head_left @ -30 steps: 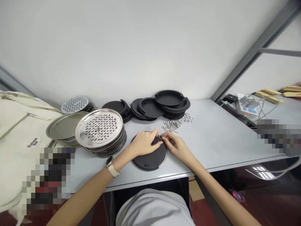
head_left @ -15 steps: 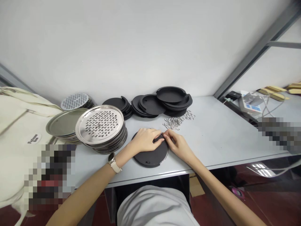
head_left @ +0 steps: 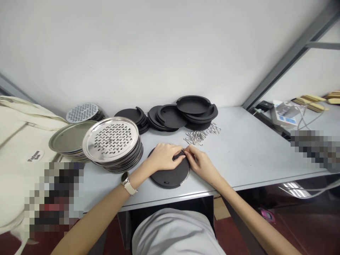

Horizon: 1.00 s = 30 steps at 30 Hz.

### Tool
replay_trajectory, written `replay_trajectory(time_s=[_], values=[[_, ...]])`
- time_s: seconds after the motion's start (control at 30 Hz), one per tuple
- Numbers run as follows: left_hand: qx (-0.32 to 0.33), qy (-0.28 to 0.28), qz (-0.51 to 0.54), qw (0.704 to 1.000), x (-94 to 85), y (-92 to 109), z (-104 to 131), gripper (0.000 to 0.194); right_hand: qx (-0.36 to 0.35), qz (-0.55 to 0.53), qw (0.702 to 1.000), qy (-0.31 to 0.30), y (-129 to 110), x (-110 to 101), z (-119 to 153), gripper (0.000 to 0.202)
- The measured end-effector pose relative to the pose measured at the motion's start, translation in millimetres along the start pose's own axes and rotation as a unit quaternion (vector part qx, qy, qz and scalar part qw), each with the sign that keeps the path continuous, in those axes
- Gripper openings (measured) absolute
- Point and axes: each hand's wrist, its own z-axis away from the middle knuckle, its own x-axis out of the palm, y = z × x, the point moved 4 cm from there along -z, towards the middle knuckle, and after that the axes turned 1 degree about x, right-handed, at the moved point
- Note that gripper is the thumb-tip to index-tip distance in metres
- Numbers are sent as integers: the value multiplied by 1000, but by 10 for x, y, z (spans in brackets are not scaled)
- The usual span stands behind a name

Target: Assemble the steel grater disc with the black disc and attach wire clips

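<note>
A black round disc (head_left: 170, 177) lies flat on the grey table near its front edge. My left hand (head_left: 166, 157) rests over the disc's upper part, its thumb and fingers closed on the rim. At the disc's upper right edge, my right hand (head_left: 198, 161) pinches a small metal clip (head_left: 182, 151), and its fingertips nearly meet those of the left. A loose pile of wire clips (head_left: 196, 137) lies just behind the hands. The fingers partly hide the clip and the rim.
Stacked perforated metal discs (head_left: 111, 140) stand on the left, beside a stack of plain ones (head_left: 71, 136). Black trays (head_left: 172, 117) are piled along the wall. A cream bag (head_left: 16, 141) is at far left. A box with cables (head_left: 284, 115) sits at right.
The view has shifted slightly. Both hands stay at the disc's upper right edge, with only a very small shift of the fingers.
</note>
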Motion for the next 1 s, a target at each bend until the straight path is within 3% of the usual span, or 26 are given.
replay_trajectory(time_s=[0.57,0.7,0.77,0.9,1.0], values=[[-26,6,46,999,-9,-31,9,25,-7,22,1000,16,14,14,0,17],[-32,18,129,991,-38,-68,19,30,-7,6,1000,12,1,-2,7,15],[-47,18,223,974,-43,-107,20,32,-3,1,1000,10,-4,-9,19,15],[-80,47,416,905,-17,-236,0,35,-4,-4,1000,0,0,-10,35,16],[-104,74,470,874,35,-340,-25,32,-5,-4,1000,-3,9,-10,35,17]])
